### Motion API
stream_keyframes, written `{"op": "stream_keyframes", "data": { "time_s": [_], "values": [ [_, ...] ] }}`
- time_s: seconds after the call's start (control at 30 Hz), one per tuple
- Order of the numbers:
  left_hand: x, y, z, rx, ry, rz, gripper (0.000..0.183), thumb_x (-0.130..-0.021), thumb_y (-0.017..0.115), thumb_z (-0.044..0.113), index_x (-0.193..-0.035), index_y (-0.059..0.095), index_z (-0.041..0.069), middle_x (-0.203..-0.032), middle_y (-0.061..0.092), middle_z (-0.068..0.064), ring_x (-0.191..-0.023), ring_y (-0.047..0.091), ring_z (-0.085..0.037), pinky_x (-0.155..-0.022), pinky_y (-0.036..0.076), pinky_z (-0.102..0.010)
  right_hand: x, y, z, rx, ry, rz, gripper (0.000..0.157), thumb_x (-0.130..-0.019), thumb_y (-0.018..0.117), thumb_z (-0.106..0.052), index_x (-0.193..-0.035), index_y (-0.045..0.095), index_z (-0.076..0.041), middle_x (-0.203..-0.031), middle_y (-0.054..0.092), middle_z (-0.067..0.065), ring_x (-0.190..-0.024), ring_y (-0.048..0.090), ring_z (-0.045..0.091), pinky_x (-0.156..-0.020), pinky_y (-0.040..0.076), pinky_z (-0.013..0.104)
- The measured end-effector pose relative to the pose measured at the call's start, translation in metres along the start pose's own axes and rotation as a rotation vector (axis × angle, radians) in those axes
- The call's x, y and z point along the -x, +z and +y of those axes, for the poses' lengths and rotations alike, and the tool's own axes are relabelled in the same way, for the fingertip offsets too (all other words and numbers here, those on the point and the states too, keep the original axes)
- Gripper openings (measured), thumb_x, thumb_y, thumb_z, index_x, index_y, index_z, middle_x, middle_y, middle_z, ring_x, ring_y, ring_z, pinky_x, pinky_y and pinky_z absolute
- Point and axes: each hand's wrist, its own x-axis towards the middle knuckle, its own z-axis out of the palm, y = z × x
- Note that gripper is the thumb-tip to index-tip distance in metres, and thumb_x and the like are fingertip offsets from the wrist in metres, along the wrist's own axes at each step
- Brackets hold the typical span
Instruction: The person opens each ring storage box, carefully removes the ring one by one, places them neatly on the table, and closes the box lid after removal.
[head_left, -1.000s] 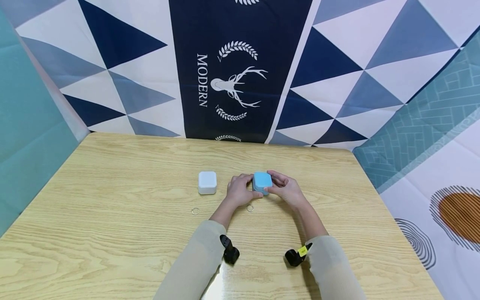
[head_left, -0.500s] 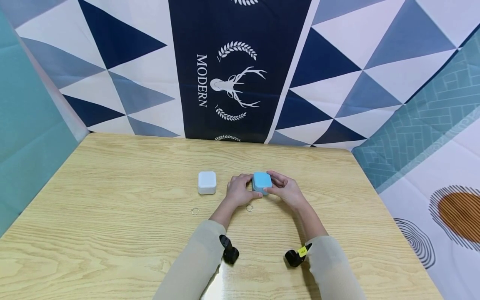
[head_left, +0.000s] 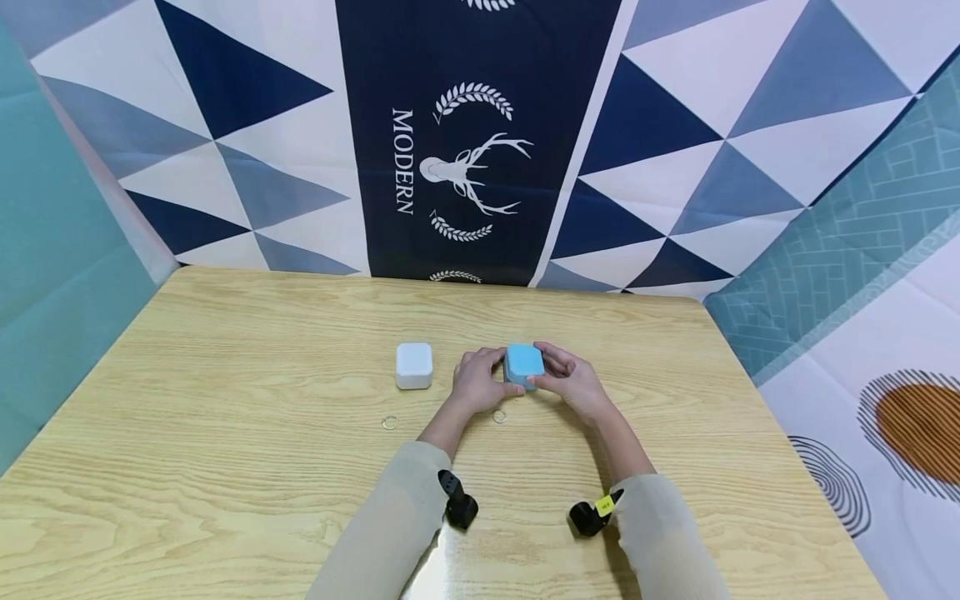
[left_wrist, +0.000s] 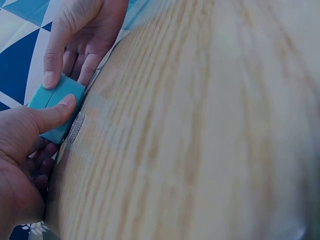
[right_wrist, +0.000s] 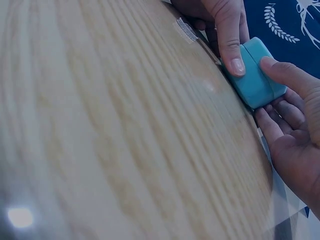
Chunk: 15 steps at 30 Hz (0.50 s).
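A small light-blue ring box (head_left: 524, 362) stands on the table with its lid down; a thin seam runs round it in both wrist views. My left hand (head_left: 476, 380) grips its left side, thumb (left_wrist: 62, 111) across the front of the lower part and fingers behind. From the right, my right hand (head_left: 573, 379) pinches the lid, thumb (right_wrist: 287, 75) on its front and fingers at the far side. Close to the left wrist lies a thin ring (head_left: 499, 416), sparkling in the left wrist view. The inside of the box is hidden.
A white ring box (head_left: 414, 365), also with its lid down, stands left of my left hand. In front of it lies a second thin ring (head_left: 390, 422). The wooden table (head_left: 225, 433) meets a patterned cloth (head_left: 457, 167) at its back edge.
A second ago the blue box showed a narrow gap under its lid; now the lid sits flush. Both hands have stayed in nearly the same place.
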Motion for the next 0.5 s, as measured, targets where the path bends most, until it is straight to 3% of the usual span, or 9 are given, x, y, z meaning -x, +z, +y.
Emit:
{"op": "stream_keyframes", "data": {
  "time_s": [0.3,0.5],
  "values": [
    [0.0005,0.0,-0.0002,0.011,-0.003,-0.003,0.072,-0.078,0.075,0.036,-0.14,0.045,0.013,-0.14,0.048,-0.004,-0.125,0.039,-0.026,-0.103,0.03,-0.041,0.0009,0.0024,0.0013,-0.025,0.005,-0.006,0.07,-0.085,0.069,-0.015,-0.145,0.035,-0.01,-0.149,0.036,0.013,-0.137,0.035,0.025,-0.095,0.044,0.016],
    [0.0011,-0.0002,0.0002,0.031,-0.003,-0.003,0.072,-0.078,0.075,0.036,-0.139,0.045,0.013,-0.139,0.049,-0.005,-0.124,0.039,-0.026,-0.103,0.03,-0.042,-0.0002,0.0013,0.0033,-0.029,0.005,-0.014,0.069,-0.086,0.068,-0.015,-0.145,0.034,-0.01,-0.149,0.036,0.014,-0.137,0.035,0.025,-0.098,0.043,0.02]
  ]
}}
